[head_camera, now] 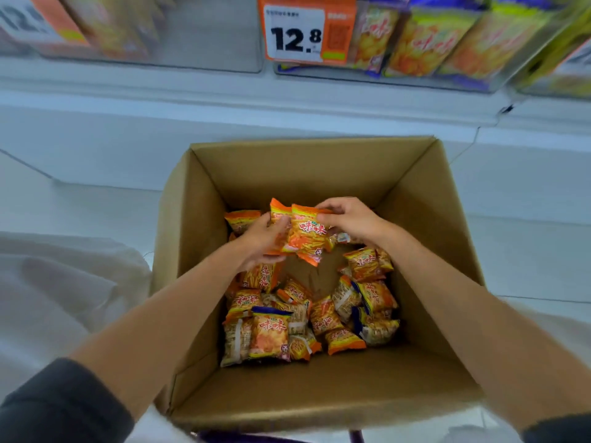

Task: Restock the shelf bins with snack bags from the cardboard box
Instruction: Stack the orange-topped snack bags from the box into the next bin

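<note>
An open cardboard box stands below me, its bottom strewn with several small orange snack bags. Both my hands are down inside the box. My left hand grips a small stack of orange snack bags from the left and underneath. My right hand pinches the top right edge of the front bag of that stack. Above the box, clear shelf bins hold upright bags of the same snack behind an orange price tag reading 12.8.
The clear bin at the upper middle looks mostly bare, with boxes at its left. A white shelf ledge runs across under the bins. White plastic sheeting lies left of the box. The floor is white.
</note>
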### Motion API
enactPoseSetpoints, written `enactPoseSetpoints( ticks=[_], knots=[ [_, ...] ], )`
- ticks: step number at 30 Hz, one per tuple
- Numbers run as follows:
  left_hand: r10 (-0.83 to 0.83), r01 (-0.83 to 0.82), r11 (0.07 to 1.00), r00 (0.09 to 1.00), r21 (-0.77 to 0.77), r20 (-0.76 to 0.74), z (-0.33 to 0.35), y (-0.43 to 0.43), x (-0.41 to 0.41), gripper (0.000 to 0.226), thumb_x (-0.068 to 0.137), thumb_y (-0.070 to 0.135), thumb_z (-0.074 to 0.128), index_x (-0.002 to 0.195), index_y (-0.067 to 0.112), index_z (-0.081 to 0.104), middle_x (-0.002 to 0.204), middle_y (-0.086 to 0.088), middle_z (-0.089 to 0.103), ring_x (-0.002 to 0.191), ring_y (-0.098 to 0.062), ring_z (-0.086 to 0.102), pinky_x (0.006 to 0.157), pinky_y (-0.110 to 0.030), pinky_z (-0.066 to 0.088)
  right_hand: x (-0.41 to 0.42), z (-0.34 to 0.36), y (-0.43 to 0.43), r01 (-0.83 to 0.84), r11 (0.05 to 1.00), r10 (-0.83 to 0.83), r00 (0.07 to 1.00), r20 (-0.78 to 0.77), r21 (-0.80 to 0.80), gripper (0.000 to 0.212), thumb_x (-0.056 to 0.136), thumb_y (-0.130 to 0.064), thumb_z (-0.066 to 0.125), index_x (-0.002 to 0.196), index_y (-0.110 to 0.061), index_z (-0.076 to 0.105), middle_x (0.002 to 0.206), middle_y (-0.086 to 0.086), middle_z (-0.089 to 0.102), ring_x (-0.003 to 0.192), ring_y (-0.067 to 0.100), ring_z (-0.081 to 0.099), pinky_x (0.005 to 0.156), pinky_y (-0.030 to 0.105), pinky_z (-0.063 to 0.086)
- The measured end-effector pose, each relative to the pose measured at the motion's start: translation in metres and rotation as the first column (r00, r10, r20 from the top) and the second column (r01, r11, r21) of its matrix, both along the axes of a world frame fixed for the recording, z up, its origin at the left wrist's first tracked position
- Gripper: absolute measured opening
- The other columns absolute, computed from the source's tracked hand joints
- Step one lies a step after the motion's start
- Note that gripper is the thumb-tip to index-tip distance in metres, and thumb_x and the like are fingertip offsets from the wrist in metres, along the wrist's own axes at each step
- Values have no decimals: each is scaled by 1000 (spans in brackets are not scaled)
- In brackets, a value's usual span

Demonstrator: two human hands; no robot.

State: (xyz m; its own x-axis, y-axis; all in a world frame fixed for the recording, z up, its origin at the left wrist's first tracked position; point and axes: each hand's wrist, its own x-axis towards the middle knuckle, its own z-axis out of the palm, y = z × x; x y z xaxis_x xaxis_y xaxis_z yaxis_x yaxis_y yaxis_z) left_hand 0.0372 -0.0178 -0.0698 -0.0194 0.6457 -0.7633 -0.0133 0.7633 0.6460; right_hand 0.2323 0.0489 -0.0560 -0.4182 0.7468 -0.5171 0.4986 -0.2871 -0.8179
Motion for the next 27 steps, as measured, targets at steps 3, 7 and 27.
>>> enactPoseSetpoints(
  ticks=[3, 7, 27],
  knots=[
    [-104, 97, 993, 989, 64, 110, 31, 3, -1, 57, 87, 61, 56, 132, 28, 47, 125, 1, 64, 107, -18, 66, 78, -38, 60, -6, 36, -6, 39, 998, -37, 999, -35, 56, 22, 92, -9, 64, 113, -6, 65, 106, 11, 69, 96, 21, 66, 82, 33, 58],
    [-176, 159, 962, 983, 221, 58, 72, -1, -21, 61, 78, 26, 81, 130, 22, 48, 120, 0, 67, 103, -17, 68, 82, -36, 59, -23, 93, -13, -33, 997, 38, 997, -63, 77, 26, 91, -5, 64, 116, -10, 62, 116, 11, 65, 102, 20, 65, 85, 28, 57],
    [-254, 286, 639, 955, 714, -155, 268, 89, -162, 71, 76, 6, 79, 138, 18, 49, 133, -4, 61, 122, -18, 59, 102, -37, 49, -176, 308, 69, -433, 710, 259, 894, 366, 555, 78, 67, -20, 88, 128, -19, 41, 109, -7, 56, 97, 9, 59, 74, 16, 49]
  ],
)
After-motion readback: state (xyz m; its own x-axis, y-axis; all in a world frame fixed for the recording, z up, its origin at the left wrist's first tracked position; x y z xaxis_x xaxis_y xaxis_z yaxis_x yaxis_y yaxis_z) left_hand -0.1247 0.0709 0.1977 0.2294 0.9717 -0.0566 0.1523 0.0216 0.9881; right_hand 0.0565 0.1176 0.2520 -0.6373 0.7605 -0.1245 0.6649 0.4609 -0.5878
